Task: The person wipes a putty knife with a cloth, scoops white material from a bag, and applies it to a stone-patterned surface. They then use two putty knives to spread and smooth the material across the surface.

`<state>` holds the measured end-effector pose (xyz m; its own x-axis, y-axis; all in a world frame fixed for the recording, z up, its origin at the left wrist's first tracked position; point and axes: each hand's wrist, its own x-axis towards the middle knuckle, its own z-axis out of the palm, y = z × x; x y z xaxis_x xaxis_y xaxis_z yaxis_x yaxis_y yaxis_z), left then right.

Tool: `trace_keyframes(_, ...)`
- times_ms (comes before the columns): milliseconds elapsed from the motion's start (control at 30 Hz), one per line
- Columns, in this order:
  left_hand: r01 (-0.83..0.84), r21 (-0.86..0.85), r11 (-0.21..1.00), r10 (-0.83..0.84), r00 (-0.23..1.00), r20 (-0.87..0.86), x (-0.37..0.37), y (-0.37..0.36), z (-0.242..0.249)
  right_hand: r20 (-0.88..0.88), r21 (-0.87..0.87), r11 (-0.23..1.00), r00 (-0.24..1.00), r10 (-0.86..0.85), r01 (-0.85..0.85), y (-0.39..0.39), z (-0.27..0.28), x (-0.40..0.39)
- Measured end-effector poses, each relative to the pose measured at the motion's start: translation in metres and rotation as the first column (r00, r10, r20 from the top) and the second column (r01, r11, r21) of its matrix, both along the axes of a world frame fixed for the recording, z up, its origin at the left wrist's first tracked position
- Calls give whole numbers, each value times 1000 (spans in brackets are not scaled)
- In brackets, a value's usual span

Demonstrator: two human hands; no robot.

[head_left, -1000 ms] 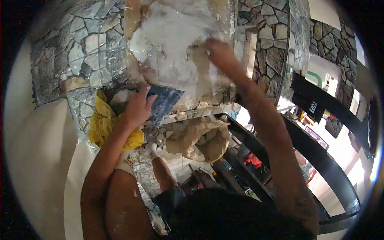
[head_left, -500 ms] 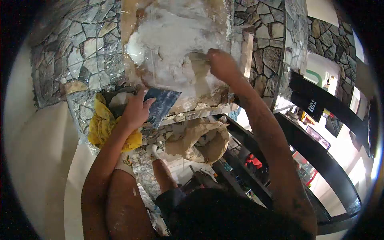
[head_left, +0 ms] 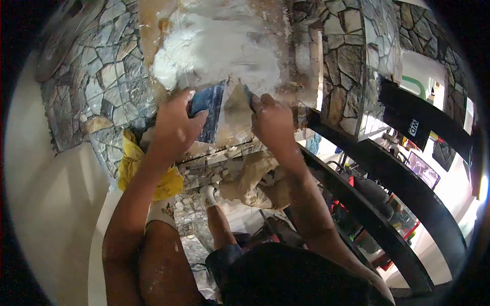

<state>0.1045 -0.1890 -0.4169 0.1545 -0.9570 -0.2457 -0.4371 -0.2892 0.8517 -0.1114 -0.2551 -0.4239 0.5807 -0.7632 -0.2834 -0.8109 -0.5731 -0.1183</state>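
Observation:
My left hand (head_left: pixel 176 125) grips a wide blue blade (head_left: pixel 210 109), thumb on its face, which is smeared with white. Close by on the right, my right hand (head_left: pixel 274 122) is closed around a putty knife (head_left: pixel 248 96); its blade is partly hidden. Both tools are at the lower edge of a patch of wet white plaster (head_left: pixel 219 48), their ends a short gap apart. The plaster is spread unevenly over a brown board (head_left: pixel 149 30). Between the tools, a beige patch (head_left: pixel 237 102) shows, smeared and hard to make out.
Stone-patterned facing (head_left: pixel 109 66) flanks the board. A yellow plastic bag or cloth (head_left: pixel 133 163) lies beside my left forearm. Below the board's ledge stands an open brown paper sack (head_left: pixel 255 178). Black rails (head_left: pixel 380 153) run down on the right, with a room below them.
My right hand has moved down and left, bringing the putty knife near the blue blade. My left hand has raised the blade and turned it more upright. The view has shifted slightly.

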Motion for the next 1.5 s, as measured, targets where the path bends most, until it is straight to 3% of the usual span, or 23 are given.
trace_keyframes(67,-3,7,1000,3,1000,20,-7,-7,10,77,30,992,989,-128,126,3,5,1)
trace_keyframes(100,-4,47,999,4,1000,0,-12,-10,19,211,-50,984,964,-159,173,1,1,-2)
trace_keyframes(133,-3,91,996,5,1000,-22,-16,-12,23,213,35,956,933,-291,290,0,1,-6)
trace_keyframes(200,73,-214,974,-27,977,213,-29,-8,11,176,205,838,823,-540,506,0,2,-14)
trace_keyframes(267,110,-289,951,-21,955,296,-40,-8,4,257,329,741,700,-667,585,9,-12,-21)
trace_keyframes(300,85,-221,972,-23,963,267,-49,-11,6,289,393,688,628,-722,610,13,-18,-22)
trace_keyframes(367,93,7,996,-93,982,165,-60,-23,17,374,425,677,565,-736,601,18,-6,-9)
trace_keyframes(400,108,39,993,-113,981,159,-64,-26,17,413,440,672,531,-740,595,22,-2,-5)
trace_keyframes(467,137,99,986,-150,978,144,-70,-31,15,367,380,686,580,-728,621,29,-12,-8)
trace_keyframes(567,96,-35,995,-83,959,271,-79,-33,-4,390,365,679,557,-733,637,35,-8,-4)
trace_keyframes(667,137,-39,990,-109,908,405,-75,-39,-25,389,340,671,552,-738,659,35,9,-6)
trace_keyframes(700,92,55,994,-105,940,323,-72,-47,-10,377,321,671,560,-738,668,34,12,-9)
trace_keyframes(800,77,-22,997,-64,933,353,-65,-49,-6,556,301,669,445,-702,679,28,12,-35)
trace_keyframes(833,36,37,999,-45,950,310,-64,-49,-1,493,286,620,443,-749,731,26,20,-36)
trace_keyframes(933,-26,-67,997,42,965,257,-60,-42,17,514,387,561,334,-790,731,23,-4,-53)
trace_keyframes(1033,13,-108,994,20,953,302,-58,-41,29,525,558,487,168,-834,672,30,-5,-50)
trace_keyframes(1133,49,-222,974,18,957,290,-58,-41,30,498,434,592,366,-786,680,32,4,-42)
trace_keyframes(1200,71,-321,944,27,956,293,-56,-41,36,591,-16,819,666,-455,574,34,4,-43)
trace_keyframes(1233,83,-370,925,31,956,293,-55,-42,39,557,-246,853,788,-264,460,35,4,-44)
trace_keyframes(1333,133,-372,919,-37,966,256,-53,-43,47,517,-153,961,848,-120,229,30,10,-50)
trace_keyframes(1500,253,-334,908,-176,954,244,-63,-39,54,586,-281,956,805,97,90,25,12,-39)
